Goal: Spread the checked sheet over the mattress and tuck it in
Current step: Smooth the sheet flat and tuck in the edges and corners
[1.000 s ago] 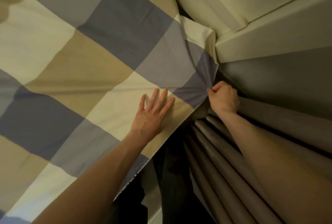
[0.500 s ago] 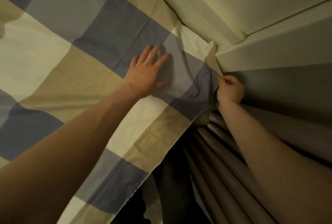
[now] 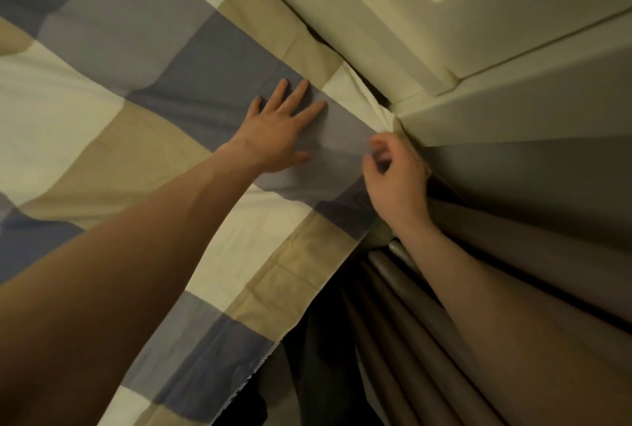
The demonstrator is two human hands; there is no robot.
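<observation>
While the checked sheet (image 3: 136,138) lies spread across the bed, the mattress beneath is covered and out of sight. Left hand (image 3: 278,133) is flat on a grey square, fingers straight and fanned, pressing the cloth and gripping nothing. Right hand (image 3: 398,183) is at the sheet's far corner, fingers curled, thumb and forefinger apart. Whether any cloth is caught behind that palm, I cannot tell. The corner bunches tight against the pale panel (image 3: 444,15). The near edge hangs loose over a dark gap, with brown curtain folds (image 3: 427,306) crowding close beside the right forearm.
</observation>
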